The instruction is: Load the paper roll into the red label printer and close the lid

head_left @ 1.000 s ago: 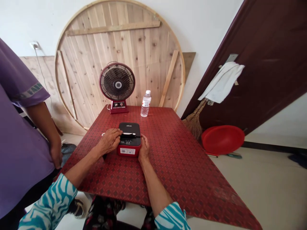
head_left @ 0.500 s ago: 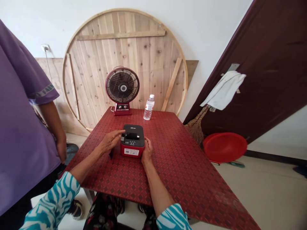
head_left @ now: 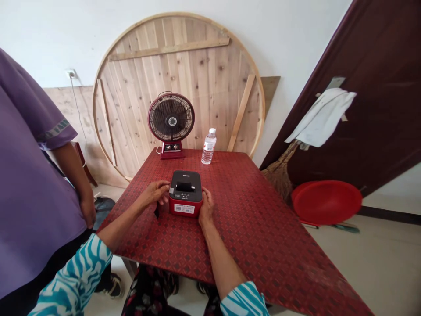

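Note:
A small printer (head_left: pixel 186 195), black on top and red below with a white label on its front, sits on the red patterned table (head_left: pixel 243 219). My left hand (head_left: pixel 155 194) is at its left side, fingers bent and slightly apart, fingertips by the upper edge. Against the right side rests my right hand (head_left: pixel 206 207), its fingers reaching along the casing and partly hidden by it. Below my left hand lies a small black item (head_left: pixel 156 213), too small to make out.
A dark red fan (head_left: pixel 171 120) and a water bottle (head_left: pixel 208 147) stand at the table's back. A person in a purple shirt (head_left: pixel 33 175) stands close on the left. On the right are a broom (head_left: pixel 281 171) and a red basin (head_left: pixel 327 202).
My left hand's fingers have drawn back from the printer's top to its left edge. My right hand stays at the right side. The view has shifted slightly.

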A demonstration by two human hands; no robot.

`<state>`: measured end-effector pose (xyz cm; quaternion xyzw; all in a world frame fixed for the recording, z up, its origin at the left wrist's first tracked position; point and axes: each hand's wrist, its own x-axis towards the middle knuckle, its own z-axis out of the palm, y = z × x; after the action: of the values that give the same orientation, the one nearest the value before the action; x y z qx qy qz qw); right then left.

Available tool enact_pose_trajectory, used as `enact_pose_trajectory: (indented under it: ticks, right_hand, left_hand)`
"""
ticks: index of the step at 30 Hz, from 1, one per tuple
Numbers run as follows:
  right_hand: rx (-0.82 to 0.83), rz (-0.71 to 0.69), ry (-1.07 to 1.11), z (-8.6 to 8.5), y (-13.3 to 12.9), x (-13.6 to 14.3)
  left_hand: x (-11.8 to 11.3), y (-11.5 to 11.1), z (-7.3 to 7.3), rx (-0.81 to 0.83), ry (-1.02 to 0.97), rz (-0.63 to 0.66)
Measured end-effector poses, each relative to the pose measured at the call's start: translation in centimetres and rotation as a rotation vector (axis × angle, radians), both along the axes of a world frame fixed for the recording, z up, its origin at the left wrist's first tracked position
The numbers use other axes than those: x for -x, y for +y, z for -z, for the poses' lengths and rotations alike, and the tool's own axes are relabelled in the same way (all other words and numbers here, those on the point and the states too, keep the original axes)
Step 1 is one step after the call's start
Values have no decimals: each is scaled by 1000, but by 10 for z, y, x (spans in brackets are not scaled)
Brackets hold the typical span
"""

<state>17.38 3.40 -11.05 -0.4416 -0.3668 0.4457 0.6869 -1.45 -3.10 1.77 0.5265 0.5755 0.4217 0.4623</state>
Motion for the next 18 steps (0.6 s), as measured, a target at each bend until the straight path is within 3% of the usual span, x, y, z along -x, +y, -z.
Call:
enact_pose_trajectory:
  ticks: [6,18]
  right_hand:
    - [7,0,12,-5,-1,0]
    - [-26,11,-7,-5,-4,2]
  left_hand:
    - [-6,-4,-7,29,-13,8]
    - [3,5,0,88,-46,50]
